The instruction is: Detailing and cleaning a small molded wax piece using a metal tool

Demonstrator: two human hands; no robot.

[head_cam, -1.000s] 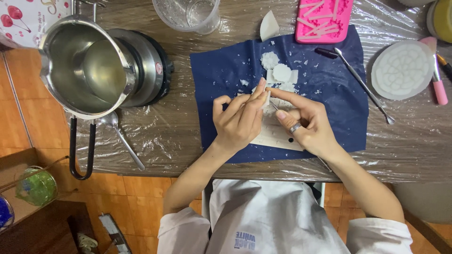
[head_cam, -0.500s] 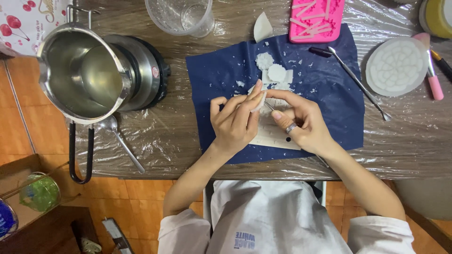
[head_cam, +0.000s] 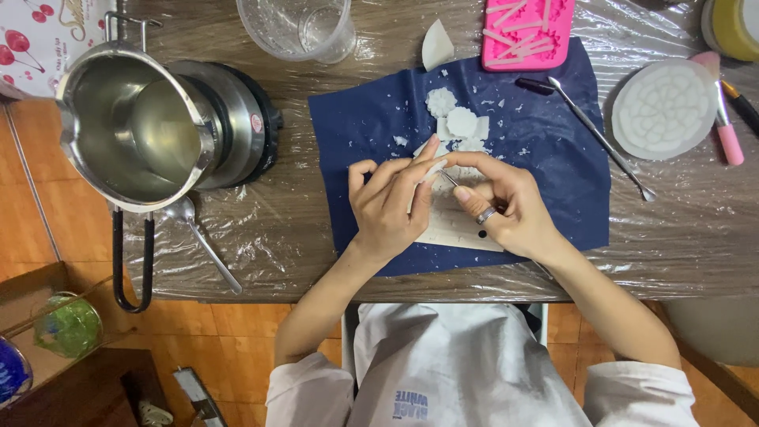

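Observation:
My left hand (head_cam: 393, 204) pinches a small white wax piece (head_cam: 432, 168) between thumb and fingers over a dark blue cloth (head_cam: 545, 166). My right hand (head_cam: 506, 202), with a ring on one finger, holds a thin metal tool (head_cam: 448, 179) whose tip touches that piece. Both hands meet above a white sheet (head_cam: 455, 229) lying on the cloth. Several white wax flowers (head_cam: 461, 122) and crumbs lie just beyond my fingers.
A steel pot (head_cam: 134, 126) sits on a small hotplate (head_cam: 237, 119) at left, a spoon (head_cam: 202, 237) beside it. A clear cup (head_cam: 296, 28), a pink mould (head_cam: 526, 32), a metal pick (head_cam: 601, 138), a round white mould (head_cam: 664, 107) and a pink brush (head_cam: 723, 119) lie on the plastic-covered table.
My hands stay together over the cloth with only small finger movements on the wax piece. The view has shifted slightly.

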